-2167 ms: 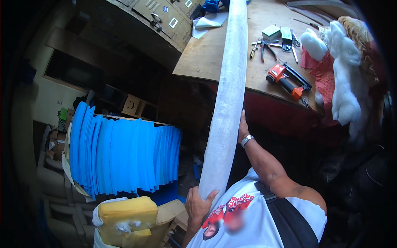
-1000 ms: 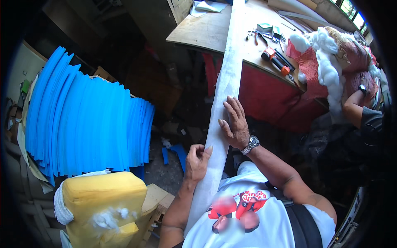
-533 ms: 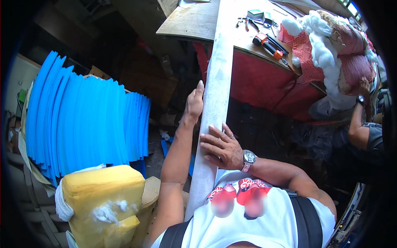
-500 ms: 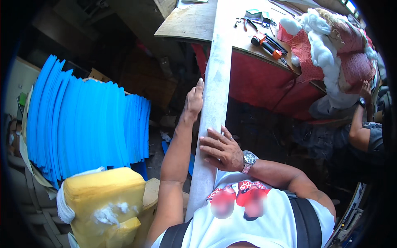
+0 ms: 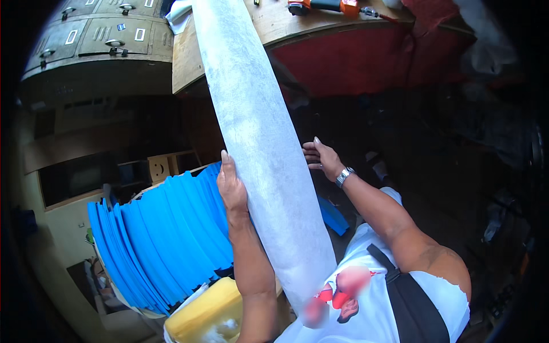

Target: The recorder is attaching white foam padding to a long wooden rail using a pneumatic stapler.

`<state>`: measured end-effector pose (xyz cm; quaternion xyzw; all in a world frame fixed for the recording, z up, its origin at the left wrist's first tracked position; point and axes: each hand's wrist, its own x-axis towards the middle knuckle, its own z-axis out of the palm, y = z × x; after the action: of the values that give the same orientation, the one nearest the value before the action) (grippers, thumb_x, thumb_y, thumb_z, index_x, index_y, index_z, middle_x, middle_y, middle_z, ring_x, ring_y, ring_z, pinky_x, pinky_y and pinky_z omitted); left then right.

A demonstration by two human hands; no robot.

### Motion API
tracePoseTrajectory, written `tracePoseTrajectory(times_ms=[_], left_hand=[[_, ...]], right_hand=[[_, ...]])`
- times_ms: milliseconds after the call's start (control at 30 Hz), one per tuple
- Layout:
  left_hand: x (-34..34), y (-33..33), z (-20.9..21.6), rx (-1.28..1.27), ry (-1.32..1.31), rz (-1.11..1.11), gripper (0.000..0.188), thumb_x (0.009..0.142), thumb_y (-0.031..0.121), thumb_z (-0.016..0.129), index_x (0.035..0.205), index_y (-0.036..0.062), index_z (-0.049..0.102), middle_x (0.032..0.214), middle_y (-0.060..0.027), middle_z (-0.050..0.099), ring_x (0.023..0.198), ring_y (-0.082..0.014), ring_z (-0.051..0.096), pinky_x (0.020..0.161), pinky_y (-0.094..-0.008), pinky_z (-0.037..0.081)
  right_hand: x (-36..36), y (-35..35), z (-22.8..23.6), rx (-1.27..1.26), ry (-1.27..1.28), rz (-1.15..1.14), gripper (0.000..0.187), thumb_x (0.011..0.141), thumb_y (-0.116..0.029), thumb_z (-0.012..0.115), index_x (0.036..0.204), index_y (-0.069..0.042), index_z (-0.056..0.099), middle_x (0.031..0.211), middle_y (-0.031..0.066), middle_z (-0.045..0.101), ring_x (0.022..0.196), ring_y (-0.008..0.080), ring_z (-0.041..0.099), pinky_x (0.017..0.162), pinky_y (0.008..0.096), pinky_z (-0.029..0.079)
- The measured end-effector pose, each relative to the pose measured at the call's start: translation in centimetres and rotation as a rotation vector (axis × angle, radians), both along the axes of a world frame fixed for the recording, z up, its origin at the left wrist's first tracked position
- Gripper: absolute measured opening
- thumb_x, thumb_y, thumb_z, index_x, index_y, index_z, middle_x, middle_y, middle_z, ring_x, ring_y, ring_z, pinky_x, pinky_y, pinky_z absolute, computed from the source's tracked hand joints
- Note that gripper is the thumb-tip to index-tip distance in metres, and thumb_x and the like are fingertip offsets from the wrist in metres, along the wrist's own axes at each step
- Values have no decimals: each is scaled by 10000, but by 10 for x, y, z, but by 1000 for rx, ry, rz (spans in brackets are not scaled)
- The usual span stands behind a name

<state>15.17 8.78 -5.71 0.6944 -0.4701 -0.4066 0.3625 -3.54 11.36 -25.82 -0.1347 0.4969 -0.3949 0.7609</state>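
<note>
Head view: illegible locker labels [image 5: 140, 34] left of white strip [image 5: 264, 143]

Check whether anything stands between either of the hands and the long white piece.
Nothing visible does. The left hand is at the left edge of the long white piece. The right hand is open beside its right edge, with no object showing between; whether they touch is unclear.
</note>
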Motion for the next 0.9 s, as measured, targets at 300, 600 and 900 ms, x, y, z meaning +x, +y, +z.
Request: tracePoseTrajectory(times_ms=[300,600,900], left_hand=[[6,-1,-8,-78,415,44,541,1106,416,388,1270,-44,622,1191,-138,703,1091,-190,658,959,-313,508],[11,5,-10,-102,288,21,538,1105,428,377,1250,-14,649,1127,-121,722,1055,-173,671,948,-322,506],[-5,6,-2,-111,252,81,574,1077,505,409,1204,17,682,1033,-104,725,1006,-165,668,930,-337,511]], right_hand=[[62,-88,-14,68,-429,-99,696,1018,-590,492,1305,32,615,1240,165,675,1039,186,670,886,380,553],[48,-91,24,-271,137,-75,723,1052,-602,376,1251,35,655,1079,124,728,992,167,657,895,324,514],[43,-67,98,-412,455,5,797,1069,-570,247,1543,70,270,1575,298,308,1488,370,289,1209,414,273]])
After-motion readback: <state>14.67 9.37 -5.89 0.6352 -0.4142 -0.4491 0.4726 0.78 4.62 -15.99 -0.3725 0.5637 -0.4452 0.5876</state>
